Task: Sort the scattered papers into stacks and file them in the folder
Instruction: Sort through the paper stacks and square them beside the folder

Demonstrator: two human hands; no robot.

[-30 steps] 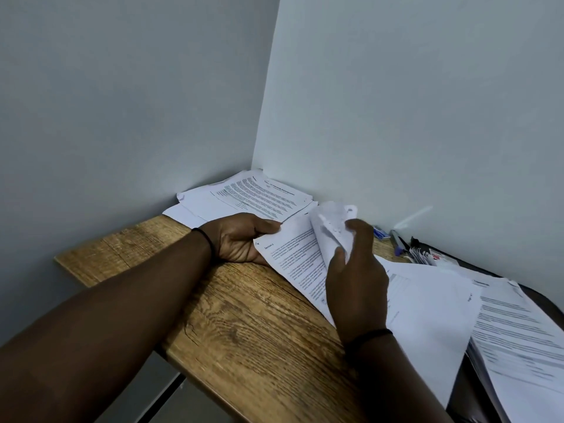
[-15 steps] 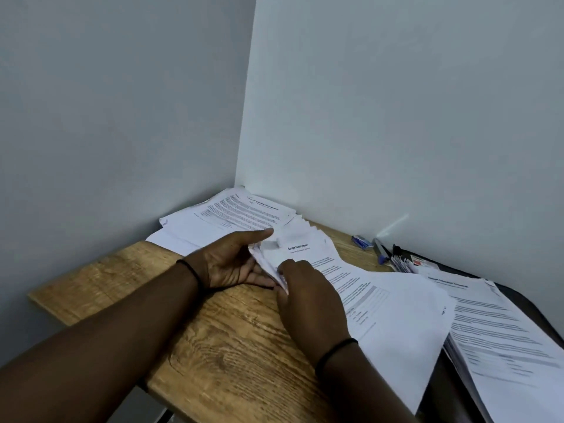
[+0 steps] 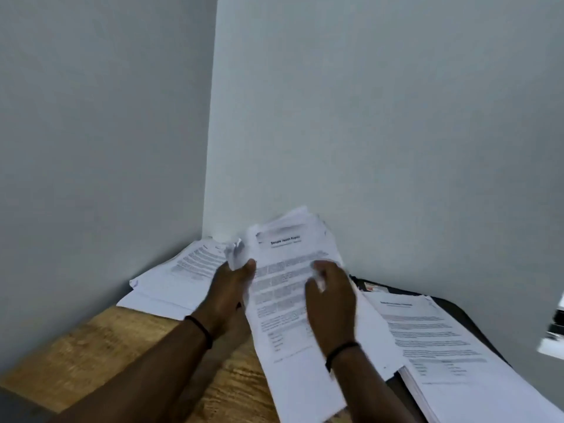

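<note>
A bundle of printed sheets (image 3: 283, 270) is tilted up off the wooden desk (image 3: 100, 349), its top page headed in bold. My left hand (image 3: 232, 288) grips the bundle's left edge, where a corner is crumpled. My right hand (image 3: 331, 297) holds the bundle's right side, fingers curled onto the page. A second paper stack (image 3: 183, 276) lies flat in the desk's far corner. A third, thicker stack (image 3: 442, 346) lies at the right on a dark folder (image 3: 464, 309).
Grey walls meet in a corner just behind the papers. The desk's left edge (image 3: 45, 358) drops off at the lower left. A blurred white and black object (image 3: 554, 331) shows at the right border.
The bundle has come up off the desk and now stands tilted toward me. Both hands rose with it, and my right hand shifted from its left corner to its right side.
</note>
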